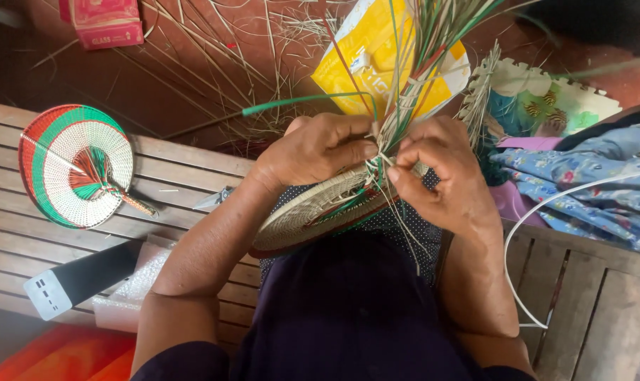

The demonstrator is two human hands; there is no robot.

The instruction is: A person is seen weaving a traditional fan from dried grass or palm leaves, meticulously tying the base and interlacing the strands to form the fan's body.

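A half-woven fan [313,215] rests on the person's lap, tilted, its round edge toward the left arm. The left hand [318,148] grips its upper rim, fingers [351,149] closed over the weave. The right hand [440,173] pinches thin strands [411,92] at the fan's centre, fingertips tight together just beside the left thumb. A finished red, green and white fan [76,166] lies on the slatted bench [186,159], well apart.

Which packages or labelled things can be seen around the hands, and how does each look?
Pink-red box: top left, on the floor, rectangular.
Yellow bag: top centre, beyond the hands, yellow and white plastic.
Black device: lower left, on the wooden bench, long, with a white labelled end.
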